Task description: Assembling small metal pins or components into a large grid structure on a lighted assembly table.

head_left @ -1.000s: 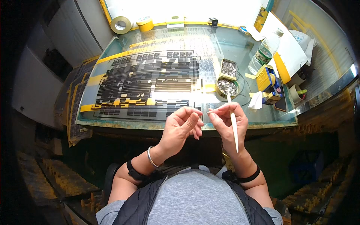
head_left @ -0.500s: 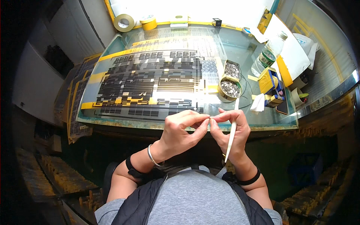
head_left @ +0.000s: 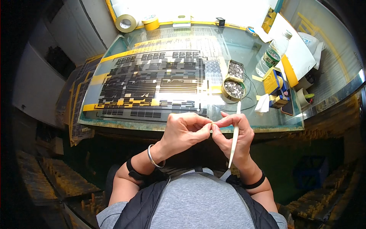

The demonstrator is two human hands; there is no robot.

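Note:
Just in front of the glass table's near edge, my left hand (head_left: 183,131) is closed in a pinch, thumb against index finger. My right hand (head_left: 244,143) meets it tip to tip, its thumb and index finger also pinched together. Whatever sits between the fingertips is too small to make out. A slim cream-white tapered stick (head_left: 234,143) is gripped in my right hand, lying across the fingers with one end pointing away from me. Beyond my hands, a clear film sheet with black line patterns (head_left: 148,86) lies on the glass tabletop (head_left: 263,123), with yellow tape strips across it.
Right of the film stand a round tub (head_left: 233,88) and a rectangular tub (head_left: 235,70) of dark and pale bits. Farther right are a yellow-and-blue tape dispenser (head_left: 273,83), crumpled tissue (head_left: 262,104) and a plastic bottle (head_left: 272,57). Tape rolls (head_left: 126,23) sit at the far left.
Both hands have shifted very slightly left and down, still pinched together at the fingertips. The stick has tilted a little in my right hand. The things on the table stay put.

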